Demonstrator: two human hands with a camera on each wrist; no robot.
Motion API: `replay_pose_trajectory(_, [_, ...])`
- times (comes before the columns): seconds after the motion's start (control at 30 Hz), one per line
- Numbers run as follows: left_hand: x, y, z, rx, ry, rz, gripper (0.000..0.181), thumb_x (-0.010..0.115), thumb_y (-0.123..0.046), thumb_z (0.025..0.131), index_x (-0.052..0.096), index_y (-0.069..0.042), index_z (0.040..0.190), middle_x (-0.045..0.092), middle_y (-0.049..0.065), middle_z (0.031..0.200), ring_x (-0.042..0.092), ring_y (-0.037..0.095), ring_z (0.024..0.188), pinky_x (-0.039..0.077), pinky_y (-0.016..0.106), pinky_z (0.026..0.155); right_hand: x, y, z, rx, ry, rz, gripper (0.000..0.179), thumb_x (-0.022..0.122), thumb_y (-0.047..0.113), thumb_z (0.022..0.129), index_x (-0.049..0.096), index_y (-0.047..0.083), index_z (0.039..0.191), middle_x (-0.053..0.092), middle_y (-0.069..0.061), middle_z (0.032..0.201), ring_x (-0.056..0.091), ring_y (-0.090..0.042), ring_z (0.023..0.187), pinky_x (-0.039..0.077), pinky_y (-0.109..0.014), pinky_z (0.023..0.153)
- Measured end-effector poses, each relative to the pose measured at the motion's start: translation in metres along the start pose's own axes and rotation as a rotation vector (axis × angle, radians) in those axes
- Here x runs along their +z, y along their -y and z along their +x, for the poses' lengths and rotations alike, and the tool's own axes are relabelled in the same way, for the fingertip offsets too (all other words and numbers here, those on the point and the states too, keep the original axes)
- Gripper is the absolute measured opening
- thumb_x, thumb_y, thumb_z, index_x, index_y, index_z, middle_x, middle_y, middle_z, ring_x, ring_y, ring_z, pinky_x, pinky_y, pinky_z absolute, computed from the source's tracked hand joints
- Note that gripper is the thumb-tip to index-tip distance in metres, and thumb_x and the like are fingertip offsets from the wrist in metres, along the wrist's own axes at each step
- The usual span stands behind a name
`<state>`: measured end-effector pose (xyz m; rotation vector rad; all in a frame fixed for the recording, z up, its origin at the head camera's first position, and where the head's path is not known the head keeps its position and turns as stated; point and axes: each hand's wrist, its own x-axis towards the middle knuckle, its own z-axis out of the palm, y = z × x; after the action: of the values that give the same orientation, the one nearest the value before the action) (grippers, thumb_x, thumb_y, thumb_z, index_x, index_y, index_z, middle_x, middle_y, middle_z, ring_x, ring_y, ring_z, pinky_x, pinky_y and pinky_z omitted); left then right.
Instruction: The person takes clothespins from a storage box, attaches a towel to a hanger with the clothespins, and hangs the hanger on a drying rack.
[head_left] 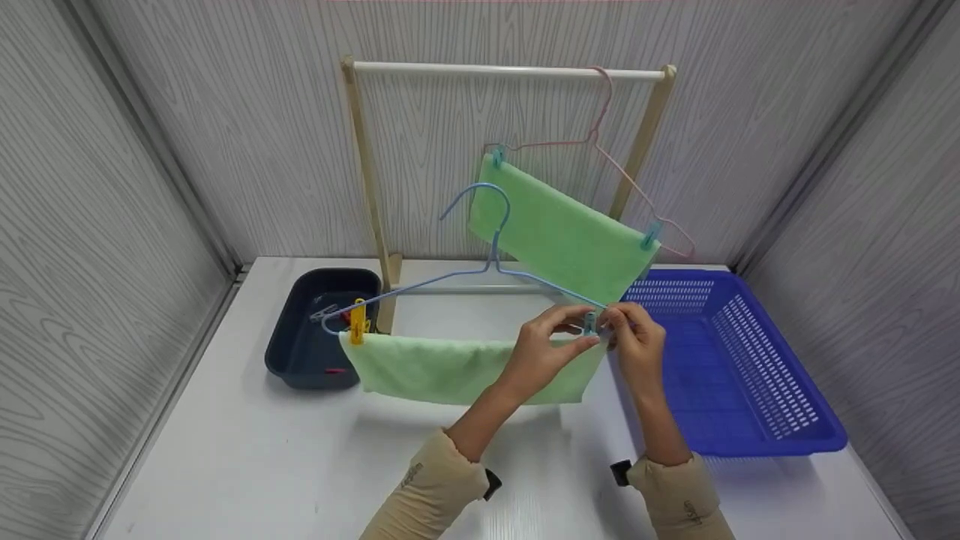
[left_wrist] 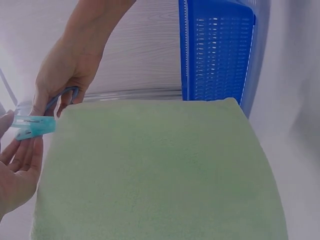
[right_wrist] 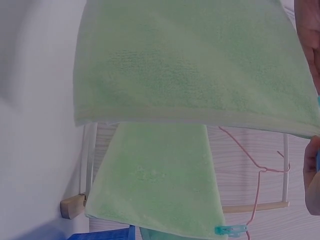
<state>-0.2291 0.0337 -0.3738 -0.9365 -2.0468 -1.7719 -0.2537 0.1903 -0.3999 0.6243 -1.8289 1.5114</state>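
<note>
A blue clothes hanger (head_left: 496, 251) is held up over the table, a light green towel (head_left: 442, 367) hanging along its bottom. At the left corner, a yellow clothespin (head_left: 358, 322) fastens towel to hanger. My left hand (head_left: 536, 356) pinches a teal clothespin (head_left: 590, 323) between thumb and fingers, beside the towel's right top corner. Just right of it, my right hand (head_left: 640, 345) grips the hanger's right end. In the left wrist view, the clothespin's (left_wrist: 35, 126) tip is right at the towel edge, and fingers of the right hand (left_wrist: 67, 75) curl round the blue wire.
Behind, a drying rack (head_left: 510, 70) carries a pink hanger (head_left: 555, 142) with another green towel (head_left: 562, 232) on teal clothespins. A dark bin (head_left: 281, 352) with several clothespins stands left. At the right sits a blue perforated basket (head_left: 780, 360).
</note>
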Motion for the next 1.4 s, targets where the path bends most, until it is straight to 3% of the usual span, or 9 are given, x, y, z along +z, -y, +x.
replay_pose_trajectory(0.1, [0.002, 0.0, 0.001, -0.002, 0.0, 0.002, 0.033, 0.066, -0.002, 0.083, 0.057, 0.01, 0.113, 0.06, 0.02, 0.106, 0.059, 0.03, 0.094, 0.048, 0.034, 0.083, 0.0, 0.0, 0.0, -0.003, -0.003, -0.003, 0.015, 0.052, -0.006, 0.09, 0.056, -0.015, 0.078, 0.055, -0.024, 0.068, 0.05, -0.021, 0.054, 0.041, -0.025, 0.04])
replay_pose_trajectory(0.2, [0.004, 0.002, 0.002, 0.0, 0.002, 0.005, 0.032, 0.066, -0.002, 0.083, 0.058, 0.01, 0.113, 0.06, 0.02, 0.104, 0.059, 0.03, 0.094, 0.048, 0.034, 0.083, 0.0, 0.0, 0.0, -0.001, -0.007, -0.003, 0.014, 0.052, -0.007, 0.089, 0.056, -0.014, 0.079, 0.056, -0.014, 0.067, 0.051, -0.012, 0.055, 0.042, -0.026, 0.04])
replay_pose_trajectory(0.3, [0.008, 0.017, 0.003, 0.005, -0.002, 0.007, 0.034, 0.067, -0.004, 0.083, 0.058, 0.007, 0.114, 0.061, 0.017, 0.105, 0.059, 0.027, 0.094, 0.048, 0.032, 0.082, 0.0, 0.0, 0.0, 0.002, -0.008, -0.001, 0.013, 0.052, -0.008, 0.089, 0.057, -0.013, 0.078, 0.057, -0.001, 0.069, 0.05, -0.007, 0.054, 0.042, -0.027, 0.04])
replay_pose_trajectory(0.4, [0.013, 0.033, 0.003, 0.01, -0.013, 0.02, 0.035, 0.068, -0.009, 0.083, 0.059, 0.003, 0.115, 0.061, 0.013, 0.106, 0.06, 0.022, 0.094, 0.048, 0.029, 0.082, -0.001, 0.0, 0.0, 0.0, -0.006, -0.005, 0.013, 0.052, -0.007, 0.089, 0.057, -0.013, 0.078, 0.057, 0.005, 0.07, 0.05, -0.013, 0.051, 0.042, -0.026, 0.04])
replay_pose_trajectory(0.53, [0.015, 0.043, 0.002, 0.048, -0.042, 0.06, 0.035, 0.068, -0.016, 0.083, 0.061, -0.002, 0.114, 0.062, 0.008, 0.106, 0.059, 0.015, 0.095, 0.047, 0.026, 0.082, -0.001, -0.001, 0.0, -0.008, -0.006, -0.013, 0.014, 0.053, -0.004, 0.089, 0.057, -0.013, 0.078, 0.056, -0.008, 0.067, 0.047, -0.024, 0.048, 0.042, -0.025, 0.04])
replay_pose_trajectory(0.7, [0.017, 0.044, 0.002, 0.125, -0.091, 0.14, 0.033, 0.067, -0.02, 0.083, 0.063, -0.002, 0.111, 0.064, 0.005, 0.102, 0.058, 0.011, 0.093, 0.048, 0.027, 0.08, -0.001, -0.001, 0.0, -0.013, -0.007, -0.01, 0.018, 0.053, 0.0, 0.09, 0.057, -0.014, 0.079, 0.052, -0.026, 0.067, 0.048, -0.025, 0.049, 0.042, -0.024, 0.04])
replay_pose_trajectory(0.83, [0.017, 0.043, 0.002, 0.151, -0.12, 0.191, 0.031, 0.066, -0.02, 0.083, 0.064, -0.002, 0.108, 0.064, 0.005, 0.098, 0.058, 0.011, 0.09, 0.049, 0.028, 0.078, -0.001, -0.001, 0.0, -0.015, -0.001, 0.011, 0.018, 0.052, -0.001, 0.091, 0.057, -0.014, 0.079, 0.054, -0.025, 0.068, 0.048, -0.027, 0.05, 0.042, -0.024, 0.04])
replay_pose_trajectory(1.17, [0.017, 0.044, 0.002, 0.219, -0.18, 0.268, 0.021, 0.067, -0.015, 0.082, 0.067, -0.001, 0.097, 0.066, 0.006, 0.089, 0.061, 0.011, 0.086, 0.047, 0.017, 0.075, 0.0, -0.001, -0.001, -0.019, 0.006, 0.022, 0.017, 0.051, -0.004, 0.09, 0.057, -0.014, 0.077, 0.055, -0.023, 0.069, 0.045, -0.035, 0.053, 0.042, -0.016, 0.044])
replay_pose_trajectory(1.4, [0.02, 0.051, -0.001, 0.219, -0.224, 0.249, 0.014, 0.068, -0.011, 0.081, 0.067, -0.001, 0.09, 0.065, 0.005, 0.084, 0.061, 0.011, 0.082, 0.049, 0.019, 0.069, 0.001, 0.001, -0.001, -0.019, -0.003, 0.017, 0.015, 0.052, -0.005, 0.09, 0.057, -0.012, 0.077, 0.057, -0.022, 0.067, 0.051, -0.013, 0.054, 0.042, -0.016, 0.045])
